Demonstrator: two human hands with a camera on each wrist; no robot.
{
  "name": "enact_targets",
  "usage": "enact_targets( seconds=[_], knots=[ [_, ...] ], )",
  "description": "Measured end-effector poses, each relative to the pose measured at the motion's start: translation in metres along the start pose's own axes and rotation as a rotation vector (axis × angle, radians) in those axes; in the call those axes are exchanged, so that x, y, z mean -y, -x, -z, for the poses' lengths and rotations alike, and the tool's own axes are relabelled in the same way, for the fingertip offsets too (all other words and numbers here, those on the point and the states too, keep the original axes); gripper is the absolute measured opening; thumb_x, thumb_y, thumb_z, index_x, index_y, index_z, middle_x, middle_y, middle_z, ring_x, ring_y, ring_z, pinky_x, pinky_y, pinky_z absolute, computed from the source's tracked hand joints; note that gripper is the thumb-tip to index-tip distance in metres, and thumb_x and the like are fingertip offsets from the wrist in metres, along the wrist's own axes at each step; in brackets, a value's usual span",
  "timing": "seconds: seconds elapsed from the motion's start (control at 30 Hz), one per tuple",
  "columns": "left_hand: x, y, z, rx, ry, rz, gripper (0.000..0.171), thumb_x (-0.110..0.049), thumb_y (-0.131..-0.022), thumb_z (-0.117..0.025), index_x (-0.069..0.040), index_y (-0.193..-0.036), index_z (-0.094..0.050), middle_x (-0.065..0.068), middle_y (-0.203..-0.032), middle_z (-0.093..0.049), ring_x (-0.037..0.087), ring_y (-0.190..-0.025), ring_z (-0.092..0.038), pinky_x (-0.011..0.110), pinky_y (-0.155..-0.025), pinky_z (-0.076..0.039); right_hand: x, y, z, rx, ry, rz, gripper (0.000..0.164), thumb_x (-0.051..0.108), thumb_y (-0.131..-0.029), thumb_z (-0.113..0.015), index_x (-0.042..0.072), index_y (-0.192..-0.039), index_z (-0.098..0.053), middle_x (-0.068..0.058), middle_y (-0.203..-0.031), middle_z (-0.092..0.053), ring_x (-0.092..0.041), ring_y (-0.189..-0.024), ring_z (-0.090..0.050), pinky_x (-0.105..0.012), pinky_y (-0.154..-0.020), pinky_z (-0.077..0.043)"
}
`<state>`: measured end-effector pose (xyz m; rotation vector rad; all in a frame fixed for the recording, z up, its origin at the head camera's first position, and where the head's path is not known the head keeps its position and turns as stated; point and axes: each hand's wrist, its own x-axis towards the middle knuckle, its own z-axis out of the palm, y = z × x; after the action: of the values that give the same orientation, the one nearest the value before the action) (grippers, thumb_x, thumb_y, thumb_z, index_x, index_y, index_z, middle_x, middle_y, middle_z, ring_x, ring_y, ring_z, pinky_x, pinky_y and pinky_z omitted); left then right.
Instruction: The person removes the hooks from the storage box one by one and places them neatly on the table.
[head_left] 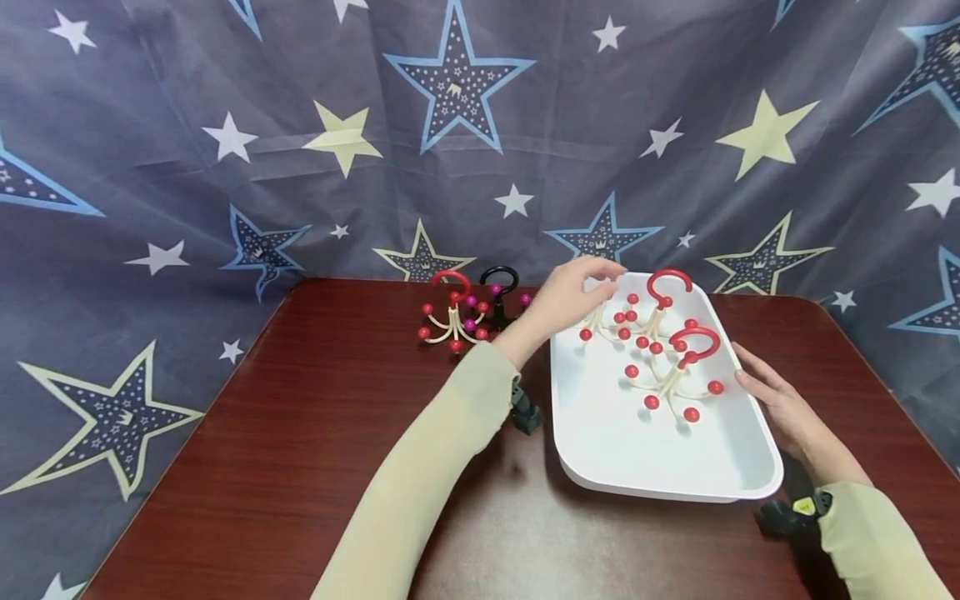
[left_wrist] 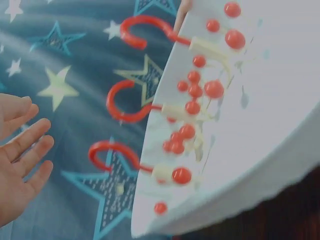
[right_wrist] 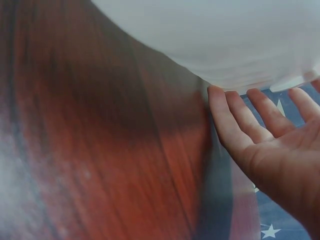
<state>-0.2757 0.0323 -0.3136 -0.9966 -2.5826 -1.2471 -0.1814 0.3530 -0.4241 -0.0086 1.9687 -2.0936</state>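
A white tray [head_left: 600, 454] holds three hangers, each with a red hook and curved cream arms tipped with red balls. The nearest hanger [head_left: 666, 385] stands mid-tray; another hanger [head_left: 656, 320] is behind it. The third hanger [left_wrist: 162, 173] stands by the tray's edge in the left wrist view, its hook hidden by the hand in the head view. My left hand [head_left: 568, 293] is above the tray's far left corner, holding nothing, fingers spread and loosely bent. Fingertips of my right hand [head_left: 783, 417] touch the tray's right side, fingers nearly straight in the right wrist view.
Left of the tray, on the brown table [head_left: 300, 433], stand another red-hooked hanger [head_left: 453, 323] and a black-hooked hanger [head_left: 499, 310] with magenta balls, partly covered by my left arm. A star-patterned cloth [head_left: 285, 83] hangs behind the table's far edge.
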Motion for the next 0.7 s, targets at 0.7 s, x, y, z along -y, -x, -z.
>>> enact_targets(
  seconds=[0.7],
  knots=[
    [-0.037, -0.021, -0.075, 0.245, 0.051, 0.143, 0.043, -0.035, -0.087, -0.060, -0.024, -0.127, -0.052, -0.010, -0.120, -0.059, 0.001, -0.106, -0.055, 0.009, -0.080, -0.043, 0.000, 0.000, -0.001, 0.027, -0.013, 0.025, 0.057, 0.024, -0.097, -0.041, 0.030, -0.146, -0.013, 0.028, -0.104, -0.051, 0.003, -0.091, -0.059, -0.024, -0.071, -0.052]
  ],
)
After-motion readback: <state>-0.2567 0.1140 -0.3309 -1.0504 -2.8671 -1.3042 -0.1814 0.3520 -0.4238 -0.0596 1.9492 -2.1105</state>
